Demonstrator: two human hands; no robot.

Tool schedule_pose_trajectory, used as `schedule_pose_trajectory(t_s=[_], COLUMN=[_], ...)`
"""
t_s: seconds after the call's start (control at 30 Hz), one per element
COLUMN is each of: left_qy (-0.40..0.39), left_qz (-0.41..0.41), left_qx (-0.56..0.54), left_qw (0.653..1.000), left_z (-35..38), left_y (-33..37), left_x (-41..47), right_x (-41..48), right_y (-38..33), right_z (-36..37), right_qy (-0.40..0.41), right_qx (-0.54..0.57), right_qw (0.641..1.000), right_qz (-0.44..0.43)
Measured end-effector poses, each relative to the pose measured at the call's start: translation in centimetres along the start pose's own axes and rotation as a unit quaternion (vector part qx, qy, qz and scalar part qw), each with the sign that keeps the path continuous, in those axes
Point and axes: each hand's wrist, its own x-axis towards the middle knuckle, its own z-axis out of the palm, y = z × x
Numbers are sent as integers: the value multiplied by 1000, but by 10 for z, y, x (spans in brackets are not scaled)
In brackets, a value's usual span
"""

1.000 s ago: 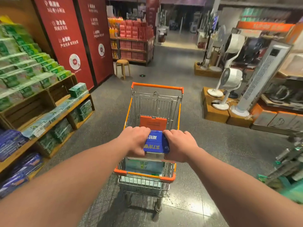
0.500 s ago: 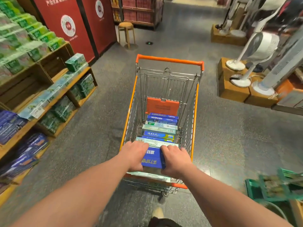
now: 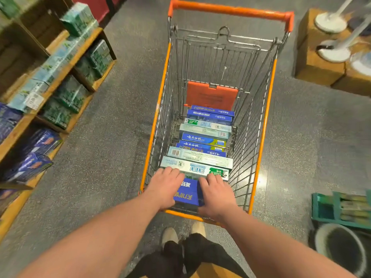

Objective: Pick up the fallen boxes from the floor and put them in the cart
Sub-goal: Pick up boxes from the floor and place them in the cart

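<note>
Grip: left hand (image 3: pixel 166 187) and right hand (image 3: pixel 216 195) clasp a dark blue cardboard box (image 3: pixel 187 192) at the near end of the orange-framed wire cart (image 3: pixel 263 125), just beside a row of loaded boxes (image 3: pixel 202 137); none visible on the floor (image 3: pixel 100 157).

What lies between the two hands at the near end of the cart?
A dark blue box lies there, held on each side by the left hand and the right hand, inside the cart. The head view shows it.

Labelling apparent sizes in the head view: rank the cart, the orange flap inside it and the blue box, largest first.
1. cart, largest
2. orange flap
3. blue box, though unsure: the left hand and right hand cover its ends, and it is nearer.
</note>
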Motion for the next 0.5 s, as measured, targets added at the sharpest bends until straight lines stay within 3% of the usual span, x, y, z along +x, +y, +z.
schedule_pose_trajectory(t_s=[0.5], left_qy=[19], left_qz=[24], left_qx=[-17], left_qw=[999], left_z=[15], left_y=[-16], left_x=[34], right_x=[21], right_y=[11], right_z=[9], right_qy=[4], right_qx=[7], right_qw=[999], right_qz=[41])
